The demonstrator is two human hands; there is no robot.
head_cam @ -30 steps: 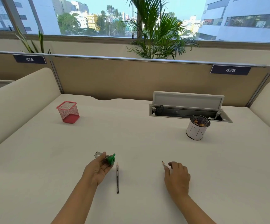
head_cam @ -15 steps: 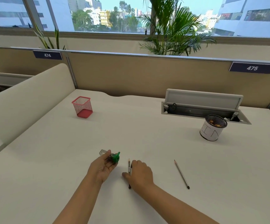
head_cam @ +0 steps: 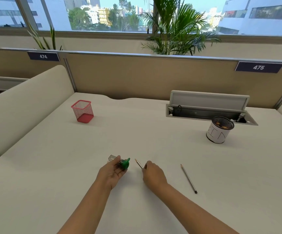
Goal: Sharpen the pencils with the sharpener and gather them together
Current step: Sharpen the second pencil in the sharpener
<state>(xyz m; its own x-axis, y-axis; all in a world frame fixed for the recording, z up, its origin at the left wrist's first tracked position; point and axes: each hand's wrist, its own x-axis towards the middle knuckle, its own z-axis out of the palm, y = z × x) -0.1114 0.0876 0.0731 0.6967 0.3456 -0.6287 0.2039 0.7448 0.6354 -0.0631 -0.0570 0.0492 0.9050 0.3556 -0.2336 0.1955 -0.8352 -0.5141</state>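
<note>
My left hand (head_cam: 113,171) holds a sharpener (head_cam: 122,163) with a clear case and a green end, palm turned up, just above the white desk (head_cam: 137,135). My right hand (head_cam: 153,174) is closed on a pencil (head_cam: 139,163); its tip sticks out up and to the left, a short gap from the sharpener's green end. The rest of that pencil is hidden in my fist. A second pencil (head_cam: 189,179) lies loose on the desk to the right, tip pointing away from me.
A red mesh pen holder (head_cam: 83,111) stands at the back left. A white cup with a black mesh rim (head_cam: 220,132) stands at the back right, in front of an open cable tray (head_cam: 207,107). Padded dividers flank the desk.
My right hand left one pencil on the desk at the right, moved left and picked up the pencil beside the sharpener, now tilted toward it. My left hand kept the sharpener.
</note>
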